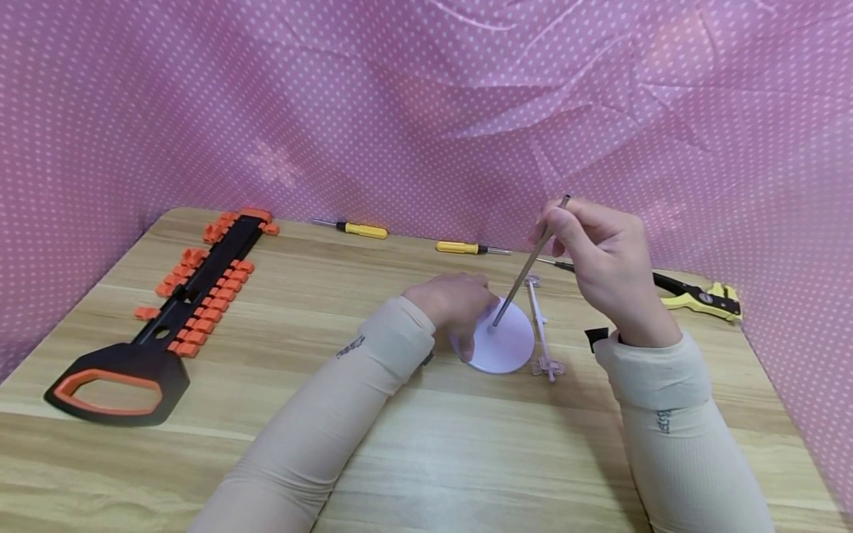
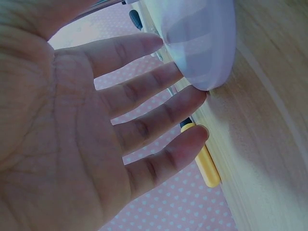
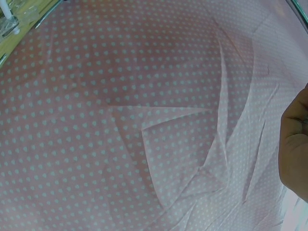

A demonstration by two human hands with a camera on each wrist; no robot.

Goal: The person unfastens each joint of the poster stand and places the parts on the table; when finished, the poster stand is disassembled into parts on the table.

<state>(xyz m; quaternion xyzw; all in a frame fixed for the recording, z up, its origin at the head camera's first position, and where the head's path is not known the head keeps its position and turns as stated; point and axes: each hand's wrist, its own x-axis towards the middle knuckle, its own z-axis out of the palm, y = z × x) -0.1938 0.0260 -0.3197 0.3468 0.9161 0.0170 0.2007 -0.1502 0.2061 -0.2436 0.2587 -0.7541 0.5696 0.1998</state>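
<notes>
Between finger and thumb, my right hand (image 1: 606,266) pinches the upper part of a thin metal rod (image 1: 523,277) in the head view. The rod slants down to the left, its lower end at the middle of a round white disc (image 1: 509,348). My left hand (image 1: 453,303) holds the disc at its left side, thumb on the near edge and fingers on the far edge. In the left wrist view the fingertips meet the disc's rim (image 2: 226,43). Right of the disc lies a slim white bar (image 1: 538,318) with clear clips at both ends. The right wrist view shows mostly cloth.
A black rack (image 1: 223,255) with orange clips and a looped handle lies at left. Two yellow-handled screwdrivers (image 1: 363,231) (image 1: 458,247) lie along the table's back edge. Yellow-and-black pliers (image 1: 706,298) are at the right. Pink dotted cloth (image 1: 400,111) hangs round the table.
</notes>
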